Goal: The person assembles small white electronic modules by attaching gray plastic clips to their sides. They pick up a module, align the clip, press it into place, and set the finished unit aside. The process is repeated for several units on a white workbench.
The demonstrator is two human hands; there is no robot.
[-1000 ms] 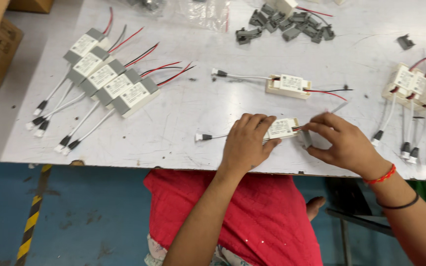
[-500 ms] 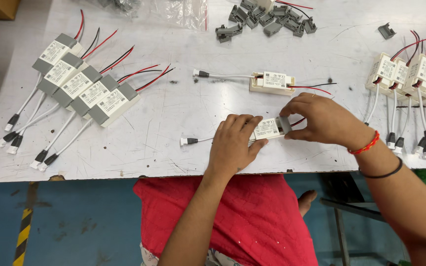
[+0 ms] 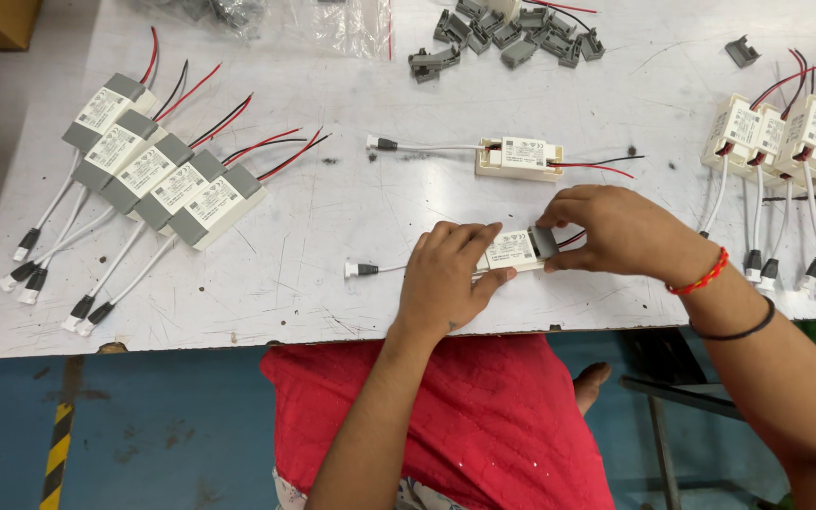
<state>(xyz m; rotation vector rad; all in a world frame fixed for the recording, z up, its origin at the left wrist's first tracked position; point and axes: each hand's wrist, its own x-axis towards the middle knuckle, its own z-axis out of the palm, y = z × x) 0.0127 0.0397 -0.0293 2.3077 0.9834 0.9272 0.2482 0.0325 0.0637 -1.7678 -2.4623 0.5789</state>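
A small white LED driver box (image 3: pixel 512 249) lies near the front edge of the worn white worktable (image 3: pixel 332 227), just right of the frame's centre, clamped between both hands. The left hand (image 3: pixel 446 279) presses down over its left half, fingers closed on the casing. The right hand (image 3: pixel 616 231) pinches a grey end cap (image 3: pixel 545 243) at the box's right end, where red and black wires come out. A white lead with a dark plug (image 3: pixel 363 270) trails left from the box. Just above the hands lies a second driver box without caps (image 3: pixel 519 158). Further up, at the top centre, sits a heap of loose grey end caps (image 3: pixel 507 33). At the upper left a row of capped drivers (image 3: pixel 158 175) lies side by side; at the right edge stands a cluster of uncapped ones (image 3: pixel 786 132).
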